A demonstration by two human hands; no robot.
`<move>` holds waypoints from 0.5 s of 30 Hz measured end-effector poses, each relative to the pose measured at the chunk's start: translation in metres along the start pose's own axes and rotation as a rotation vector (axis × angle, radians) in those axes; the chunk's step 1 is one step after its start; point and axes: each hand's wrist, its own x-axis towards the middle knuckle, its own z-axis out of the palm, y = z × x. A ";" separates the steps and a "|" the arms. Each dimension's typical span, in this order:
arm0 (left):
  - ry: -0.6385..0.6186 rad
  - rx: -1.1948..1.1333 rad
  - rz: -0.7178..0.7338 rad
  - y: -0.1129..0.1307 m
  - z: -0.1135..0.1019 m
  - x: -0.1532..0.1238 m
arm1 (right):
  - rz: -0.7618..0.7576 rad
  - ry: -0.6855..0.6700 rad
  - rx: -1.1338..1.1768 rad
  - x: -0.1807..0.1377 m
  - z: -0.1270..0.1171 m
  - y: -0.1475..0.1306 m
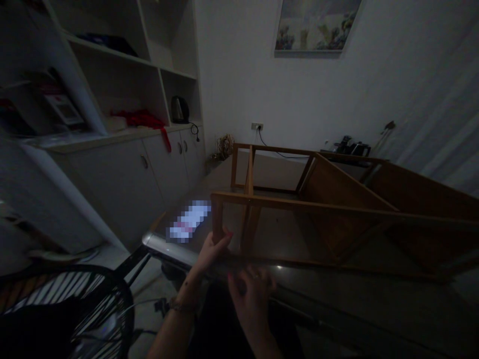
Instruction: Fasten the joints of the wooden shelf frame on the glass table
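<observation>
Dim light prevailed in the room; on the far side stood a white wall (228, 75) bearing a framed picture (318, 25) and a socket (257, 126). To the left was a white cabinet (112, 174) with open shelving above, on which a red cloth (140, 118) and a kettle (180, 109) were noted. A black chair (129, 314) stood at the near left.

Across the surface (170, 248), which had a silvery edge, lay a wooden frame (307, 205), extending from the middle to the far right. Brown panels (333, 187) spanned its right part. A bright, pixelated patch (190, 220) showed on the surface just left of the frame.

The person's left hand (211, 249) was at the frame's near left corner, its grip closed around the lower part of the end post (217, 214). The right hand (251, 289) was located at the near edge of the surface, below the near rail, fingers partly curled; owing to blur and shadow, whether its grip had hold of anything could not be determined.
</observation>
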 end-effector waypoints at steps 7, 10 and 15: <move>0.024 0.010 -0.011 0.003 0.001 -0.002 | -0.033 -0.098 0.006 0.009 -0.013 -0.001; 0.008 -0.013 -0.028 0.005 0.002 -0.003 | -0.055 -0.087 -0.001 0.011 -0.014 -0.001; 0.029 -0.014 -0.016 0.005 0.003 -0.003 | -0.067 -0.022 0.005 0.010 -0.009 0.001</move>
